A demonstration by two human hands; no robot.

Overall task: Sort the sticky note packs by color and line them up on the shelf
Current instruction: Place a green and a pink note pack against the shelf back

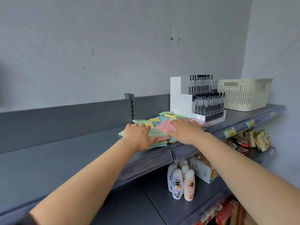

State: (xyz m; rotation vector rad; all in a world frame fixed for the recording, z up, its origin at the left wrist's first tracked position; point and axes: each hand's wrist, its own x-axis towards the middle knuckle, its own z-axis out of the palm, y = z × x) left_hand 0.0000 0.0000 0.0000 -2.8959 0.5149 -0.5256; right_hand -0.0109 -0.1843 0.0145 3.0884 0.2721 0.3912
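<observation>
Lying in a loose, unsorted heap on the grey metal shelf [48, 159], the sticky note packs [162, 127] show green, pink, yellow and blue, flat squares overlapping at odd angles, just left of a white pen display [181, 98]. Left hand [139, 135] rests palm-down on green packs at the heap's near-left edge, fingers spread flat, gripping nothing. Right hand [186, 132] lies flat beside a pink pack [164, 126], fingers extended, also holding nothing. Ribbed cream plastic basket [243, 95] stands further right.

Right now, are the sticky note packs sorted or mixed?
Mixed: the sticky note packs lie in one jumbled pile, colors overlapping, under both hands.
</observation>
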